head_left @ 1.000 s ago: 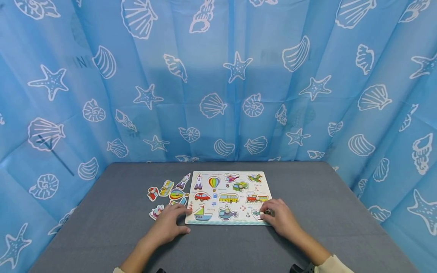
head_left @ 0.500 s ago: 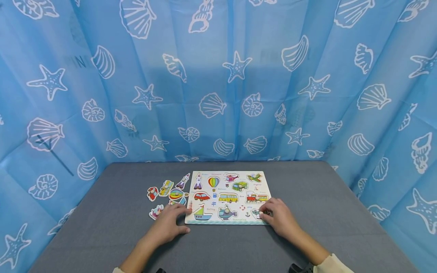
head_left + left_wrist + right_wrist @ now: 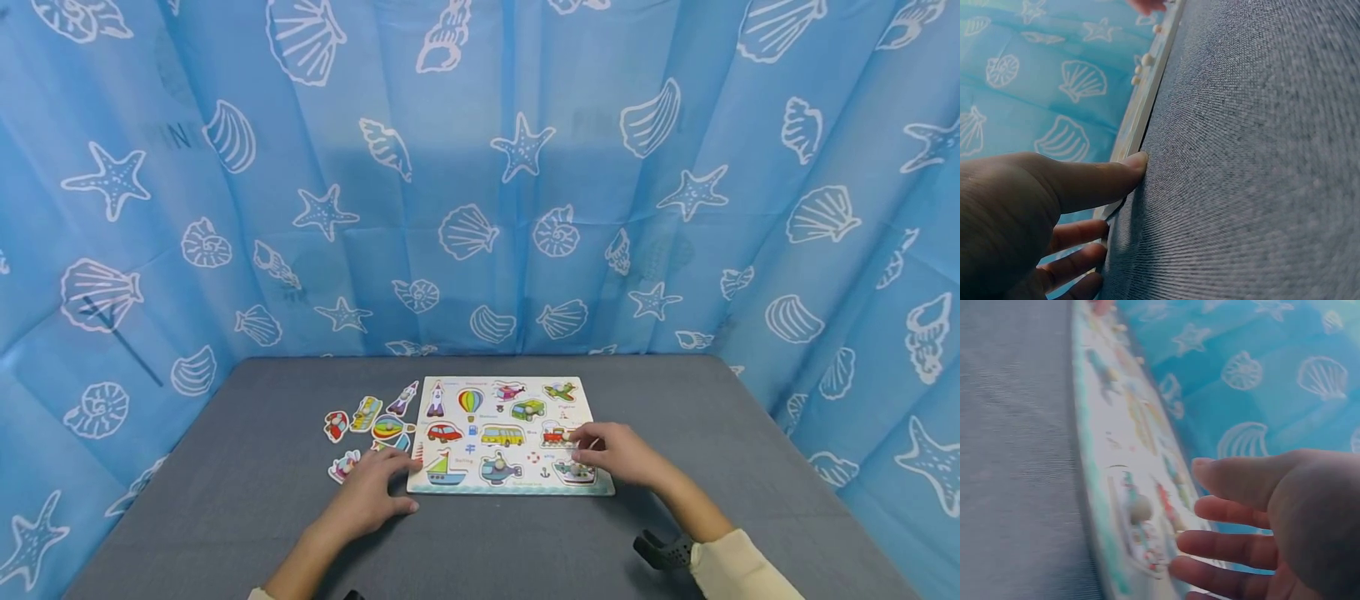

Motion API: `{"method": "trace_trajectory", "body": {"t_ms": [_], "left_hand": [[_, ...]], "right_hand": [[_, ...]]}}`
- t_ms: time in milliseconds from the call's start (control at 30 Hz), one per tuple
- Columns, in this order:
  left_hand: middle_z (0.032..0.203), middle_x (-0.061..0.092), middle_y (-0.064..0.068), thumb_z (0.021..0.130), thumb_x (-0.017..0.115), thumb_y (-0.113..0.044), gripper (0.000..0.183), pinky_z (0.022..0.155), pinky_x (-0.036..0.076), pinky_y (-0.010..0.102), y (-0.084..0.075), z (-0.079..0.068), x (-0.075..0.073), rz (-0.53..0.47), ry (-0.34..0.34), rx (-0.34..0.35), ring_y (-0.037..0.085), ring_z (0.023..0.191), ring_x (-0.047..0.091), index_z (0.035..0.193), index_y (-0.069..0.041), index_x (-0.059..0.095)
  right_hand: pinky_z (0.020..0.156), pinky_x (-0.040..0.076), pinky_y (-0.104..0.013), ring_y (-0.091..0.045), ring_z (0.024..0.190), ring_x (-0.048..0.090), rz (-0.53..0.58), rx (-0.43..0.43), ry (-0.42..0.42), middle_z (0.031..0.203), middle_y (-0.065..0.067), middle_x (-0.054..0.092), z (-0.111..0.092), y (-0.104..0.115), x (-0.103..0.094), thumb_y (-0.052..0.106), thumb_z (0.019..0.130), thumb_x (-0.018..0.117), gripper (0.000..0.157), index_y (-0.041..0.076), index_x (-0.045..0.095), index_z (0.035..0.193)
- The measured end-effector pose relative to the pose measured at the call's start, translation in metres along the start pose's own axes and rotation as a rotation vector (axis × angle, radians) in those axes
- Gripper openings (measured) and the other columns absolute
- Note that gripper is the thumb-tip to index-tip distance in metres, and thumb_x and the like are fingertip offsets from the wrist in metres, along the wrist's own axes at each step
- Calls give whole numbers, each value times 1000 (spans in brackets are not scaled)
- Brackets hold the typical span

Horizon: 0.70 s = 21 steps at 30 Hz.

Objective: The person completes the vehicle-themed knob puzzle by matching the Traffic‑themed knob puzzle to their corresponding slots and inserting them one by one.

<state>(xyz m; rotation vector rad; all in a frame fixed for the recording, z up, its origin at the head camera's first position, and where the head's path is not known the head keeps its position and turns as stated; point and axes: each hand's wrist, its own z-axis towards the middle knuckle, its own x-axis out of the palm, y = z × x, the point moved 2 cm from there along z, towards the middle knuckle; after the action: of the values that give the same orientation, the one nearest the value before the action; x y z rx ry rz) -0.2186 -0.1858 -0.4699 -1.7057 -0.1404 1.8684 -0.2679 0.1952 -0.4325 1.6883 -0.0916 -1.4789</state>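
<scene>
A wooden knob puzzle board (image 3: 465, 454) with vehicle pictures lies on the grey table. My left hand (image 3: 369, 492) rests at its near left corner, fingers spread and loosely bent, with the index fingertip at the board's edge. Nothing is gripped there; its thumb (image 3: 1100, 184) shows beside the board in the left wrist view. My right hand (image 3: 618, 454) hovers over the board's right edge, fingers apart and holding nothing. Below it sits the ship piece (image 3: 574, 472), in its slot, its round knob (image 3: 1140, 509) visible in the right wrist view. The hand partly covers the train (image 3: 557, 435).
Left of the board lie loose pieces: a red car (image 3: 336, 426), a yellow bus (image 3: 366, 413), a rocket (image 3: 402, 398), a balloon (image 3: 390, 427) and others. A helicopter piece (image 3: 344, 466) is near my left hand. A blue shell-patterned curtain (image 3: 480, 275) hangs behind the table.
My right hand has let go of the ship piece and moved up and slightly right, uncovering the ship and the board's corner. My left hand has stayed in place.
</scene>
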Motion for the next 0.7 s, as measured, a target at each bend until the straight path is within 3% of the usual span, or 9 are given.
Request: {"method": "trace_trajectory", "body": {"t_ms": [167,367,533,700], "left_hand": [[111,61,-3,67,88,-27,48,90,42,51,0,0,1,11,-16,9,27,108,53,111,-19,71],[112,61,-2,67,88,-27,48,91,42,51,1,0,0,12,-17,-1,27,108,53,111,-19,71],[113,61,-2,68,88,-27,48,91,41,51,1,1,1,12,-1,-9,27,109,52,112,-19,71],[113,61,-2,68,88,-27,48,91,41,52,0,1,0,6,-2,1,28,109,53,112,-19,71]], "right_hand": [[61,47,-30,-21,74,59,74,67,-6,82,-5,64,9,-9,-6,14,93,65,25,-4,66,110],[57,42,-31,-22,66,54,124,211,-154,75,-8,61,21,-24,-5,12,93,64,22,-6,67,107],[65,44,-32,-18,75,53,116,224,-281,89,-9,65,28,-41,0,9,91,67,22,-4,67,110],[84,46,-44,-31,100,57,180,244,-341,114,-19,63,28,-56,6,8,92,66,27,-2,66,117]]}}
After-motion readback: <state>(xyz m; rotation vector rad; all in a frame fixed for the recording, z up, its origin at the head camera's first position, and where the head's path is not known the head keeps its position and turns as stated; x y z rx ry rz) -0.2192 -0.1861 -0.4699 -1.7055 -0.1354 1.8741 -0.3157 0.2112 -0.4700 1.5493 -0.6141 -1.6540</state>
